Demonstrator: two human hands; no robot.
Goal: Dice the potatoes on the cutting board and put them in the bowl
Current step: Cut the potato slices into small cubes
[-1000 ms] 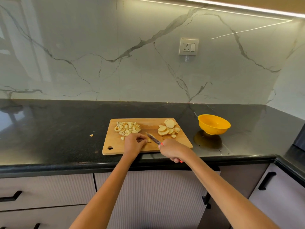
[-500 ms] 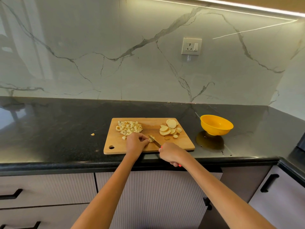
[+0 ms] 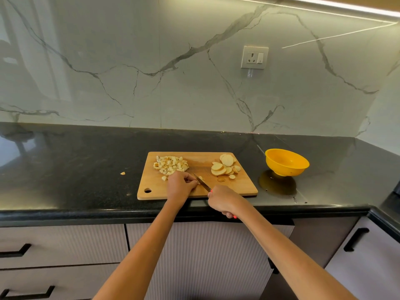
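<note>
A wooden cutting board (image 3: 194,192) lies near the counter's front edge. Its far left corner carries a heap of diced potato (image 3: 171,164), and round potato slices (image 3: 224,166) are stacked at its far right. My left hand (image 3: 180,184) pinches a small potato piece at the board's middle; the piece is mostly hidden by my fingers. My right hand (image 3: 223,200) grips the handle of a knife (image 3: 201,182), whose blade points up-left and meets that piece. A yellow bowl (image 3: 286,162) stands on the counter to the right of the board.
A stray potato bit (image 3: 122,173) lies on the black counter (image 3: 75,169) left of the board. A wall socket (image 3: 254,57) sits on the marble backsplash. Drawers and cabinet doors are below the counter edge.
The blade has drawn closer to my left fingers and lower onto the potato piece. The camera view shifted slightly; board, piles and bowl stay in place.
</note>
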